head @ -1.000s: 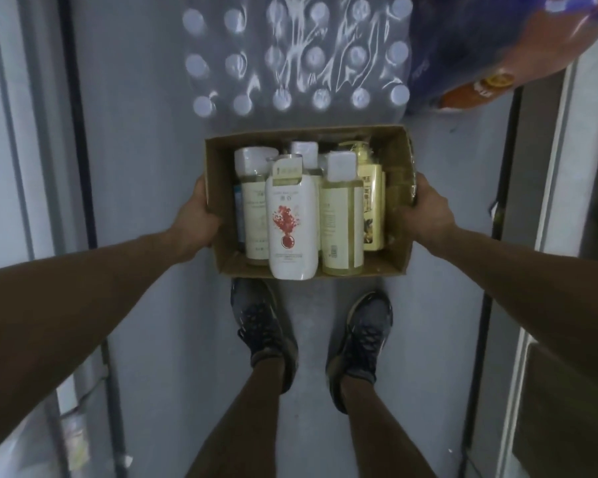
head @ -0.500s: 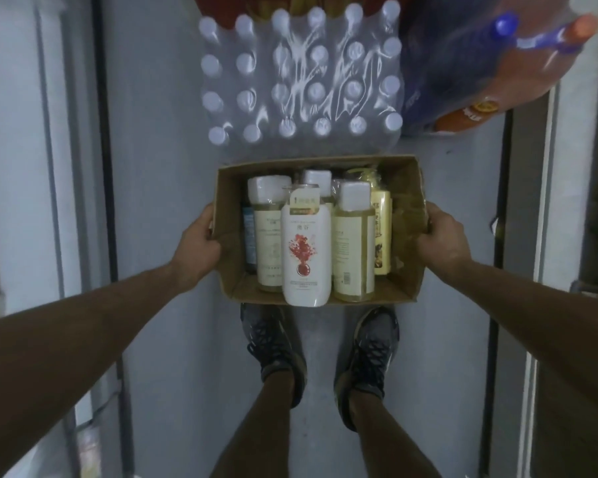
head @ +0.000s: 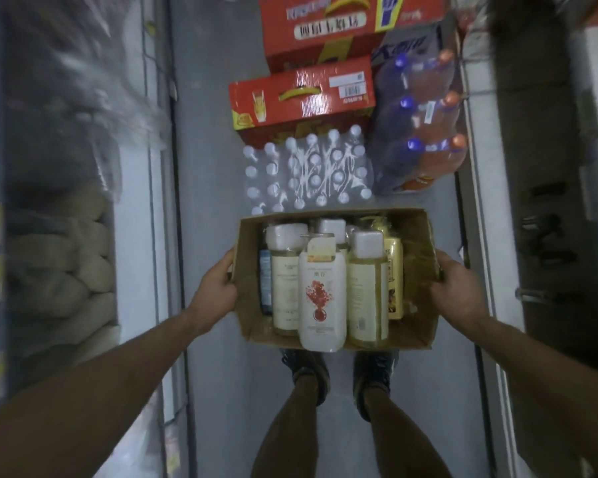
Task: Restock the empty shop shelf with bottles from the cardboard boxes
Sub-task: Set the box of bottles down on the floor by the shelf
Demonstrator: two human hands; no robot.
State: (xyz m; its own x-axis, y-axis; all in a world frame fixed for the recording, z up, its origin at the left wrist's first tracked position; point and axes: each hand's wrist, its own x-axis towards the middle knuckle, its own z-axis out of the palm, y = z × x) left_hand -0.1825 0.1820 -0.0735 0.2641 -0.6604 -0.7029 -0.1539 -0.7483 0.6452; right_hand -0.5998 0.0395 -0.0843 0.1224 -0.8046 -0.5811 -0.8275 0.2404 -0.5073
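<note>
A cardboard box (head: 425, 270) sits at the centre of the frame, carried above the grey floor (head: 214, 167) and the person's shoes. The left hand (head: 218, 288) grips its left wall and the right hand (head: 458, 293) grips its right wall, fingers curled round the edges. Inside stand several bottles: a white bottle (head: 322, 298) in front, between two pale yellow bottles (head: 367, 291). Beyond the box, toward the top of the frame, lie a shrink-wrapped pack of water bottles (head: 308, 170), red cartons (head: 301, 98) and a pack of soda bottles (head: 422, 125).
</note>
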